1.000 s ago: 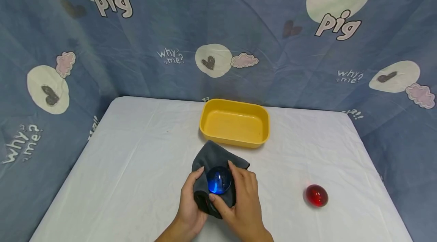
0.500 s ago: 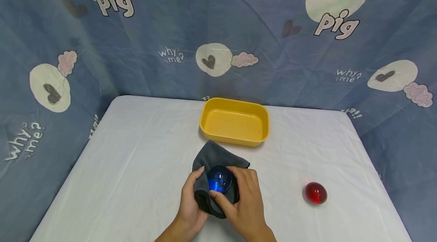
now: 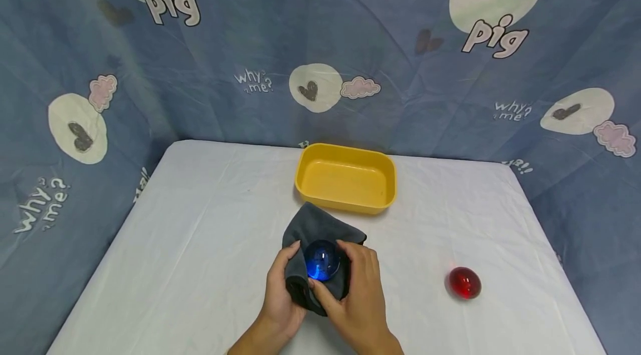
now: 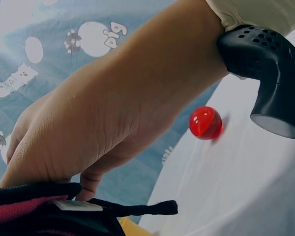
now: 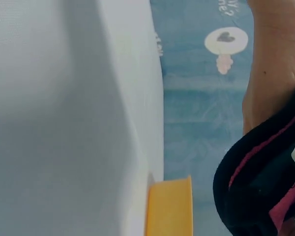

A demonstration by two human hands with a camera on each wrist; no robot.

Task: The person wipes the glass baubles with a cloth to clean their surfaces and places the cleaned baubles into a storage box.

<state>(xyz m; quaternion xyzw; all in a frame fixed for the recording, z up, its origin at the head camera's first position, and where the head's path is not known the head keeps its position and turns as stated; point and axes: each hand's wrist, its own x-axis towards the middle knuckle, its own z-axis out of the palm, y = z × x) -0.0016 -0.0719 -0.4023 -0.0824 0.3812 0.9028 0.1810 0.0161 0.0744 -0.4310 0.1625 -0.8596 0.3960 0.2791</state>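
Glossy blue sphere (image 3: 322, 260), soft grey cloth (image 3: 314, 230)

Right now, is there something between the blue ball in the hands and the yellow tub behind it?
Only the grey cloth: its far fold lies on the table between the blue ball and the yellow tub. Nothing else visible stands there.

Bare hands (image 3: 320, 299), black wrist-worn camera (image 4: 265, 69)
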